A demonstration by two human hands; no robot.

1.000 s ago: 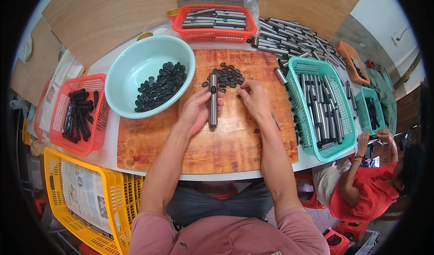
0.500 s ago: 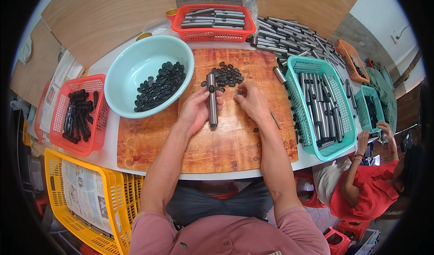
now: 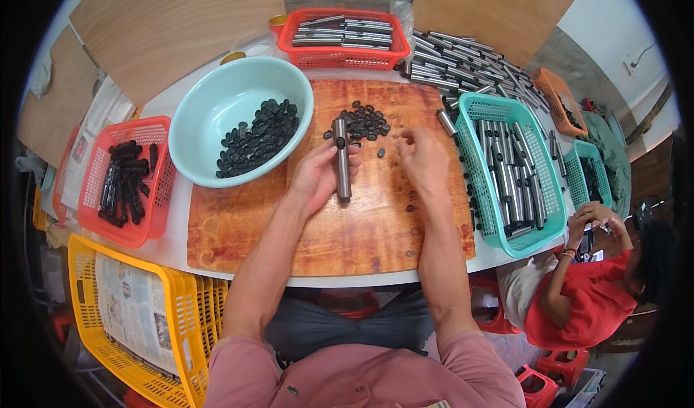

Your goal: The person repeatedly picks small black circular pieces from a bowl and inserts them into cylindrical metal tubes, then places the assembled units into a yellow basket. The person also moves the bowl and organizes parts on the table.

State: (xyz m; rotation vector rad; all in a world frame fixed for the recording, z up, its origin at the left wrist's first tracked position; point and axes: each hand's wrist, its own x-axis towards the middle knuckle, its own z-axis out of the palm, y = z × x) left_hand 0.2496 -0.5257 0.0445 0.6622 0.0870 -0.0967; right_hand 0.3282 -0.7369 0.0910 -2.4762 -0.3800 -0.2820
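My left hand (image 3: 318,175) is closed around a grey metal tube (image 3: 343,180), held nearly upright over the wooden board (image 3: 347,252). Near its upper end the tube has a dark round spot, a hole or a fitted piece. My right hand (image 3: 425,164) is over the board, to the right of a pile of small black oval pieces (image 3: 369,121). Its fingers are curled together, and whatever they may hold is hidden. A single black piece (image 3: 381,153) lies apart from the pile, between my two hands.
A pale blue basin (image 3: 195,140) of black pieces stands left, beside a red basket (image 3: 160,191) of black parts. A teal basket (image 3: 553,227) of tubes stands right. Beyond are a red basket (image 3: 311,58) and loose tubes (image 3: 463,61). A co-worker in red (image 3: 589,292) sits right.
My right hand has moved right, away from the pile, and the lone black piece now shows on the board. My left hand still holds the tube, almost unmoved. The co-worker's hands have come together.
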